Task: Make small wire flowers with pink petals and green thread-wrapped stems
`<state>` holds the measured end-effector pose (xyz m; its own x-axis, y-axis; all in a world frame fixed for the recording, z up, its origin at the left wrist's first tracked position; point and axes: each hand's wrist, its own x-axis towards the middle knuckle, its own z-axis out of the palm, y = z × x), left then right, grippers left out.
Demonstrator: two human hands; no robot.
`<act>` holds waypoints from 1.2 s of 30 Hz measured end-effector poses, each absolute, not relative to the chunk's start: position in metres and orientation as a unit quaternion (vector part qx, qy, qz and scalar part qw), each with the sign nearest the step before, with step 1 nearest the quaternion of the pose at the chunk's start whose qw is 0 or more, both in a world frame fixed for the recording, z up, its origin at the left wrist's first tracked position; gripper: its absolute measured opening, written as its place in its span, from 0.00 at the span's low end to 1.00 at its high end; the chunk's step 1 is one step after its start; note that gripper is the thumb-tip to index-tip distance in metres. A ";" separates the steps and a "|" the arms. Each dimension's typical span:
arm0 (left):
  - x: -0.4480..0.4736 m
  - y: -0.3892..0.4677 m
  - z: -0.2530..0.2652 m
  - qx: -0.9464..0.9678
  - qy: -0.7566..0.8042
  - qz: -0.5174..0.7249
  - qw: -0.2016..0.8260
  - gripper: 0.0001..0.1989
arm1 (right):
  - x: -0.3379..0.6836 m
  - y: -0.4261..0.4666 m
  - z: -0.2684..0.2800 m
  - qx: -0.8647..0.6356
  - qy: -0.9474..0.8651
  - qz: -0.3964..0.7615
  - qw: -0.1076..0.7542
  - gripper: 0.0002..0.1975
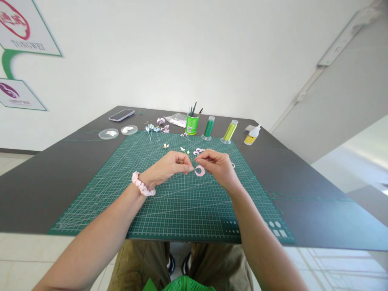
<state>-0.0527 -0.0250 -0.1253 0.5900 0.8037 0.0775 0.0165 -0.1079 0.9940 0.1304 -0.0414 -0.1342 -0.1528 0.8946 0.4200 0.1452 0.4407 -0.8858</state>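
Observation:
Over the cutting mat (145, 210), my left hand (174, 165) pinches the end of a small pink crescent-shaped piece (200, 172), which looks like a flower petal. A pink scrunchie (142, 186) circles the left wrist. My right hand (218, 165) is closed just to the right, thumb and forefinger pressed together slightly above the pink piece. Whatever lies between those right fingertips is too small to make out. Behind the hands lie pink looped pieces (198, 151), a white bud with a green leaf (184, 150) and a small cream flower (166, 146).
Farther back stand a green can of tools (192, 124), a dark green thread spool (209, 128), a yellow-green spool (229, 131) and a glue bottle (252, 136). Wire-stemmed flowers (156, 129), two shallow dishes (108, 134) and a phone (121, 115) lie at the back left.

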 end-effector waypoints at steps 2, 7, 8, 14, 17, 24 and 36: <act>-0.053 -0.025 -0.125 0.676 0.318 0.328 0.578 0.06 | 0.131 -0.042 -0.134 -0.393 -0.679 0.344 0.516 0.05; -0.051 -0.024 -0.125 0.704 0.342 0.321 0.533 0.05 | 0.130 -0.043 -0.135 -0.413 -0.699 0.307 0.496 0.05; -0.051 -0.023 -0.125 0.708 0.347 0.320 0.526 0.05 | 0.130 -0.044 -0.135 -0.417 -0.703 0.300 0.492 0.05; -0.051 -0.021 -0.129 0.725 0.381 0.322 0.475 0.05 | 0.129 -0.047 -0.135 -0.417 -0.708 0.290 0.490 0.05; -0.050 -0.021 -0.130 0.719 0.393 0.341 0.460 0.06 | 0.129 -0.048 -0.136 -0.415 -0.707 0.290 0.494 0.07; -0.049 -0.021 -0.130 0.691 0.408 0.396 0.447 0.07 | 0.126 -0.047 -0.138 -0.413 -0.699 0.269 0.518 0.07; -0.045 -0.022 -0.127 0.633 0.405 0.493 0.439 0.08 | 0.119 -0.051 -0.138 -0.409 -0.700 0.285 0.512 0.07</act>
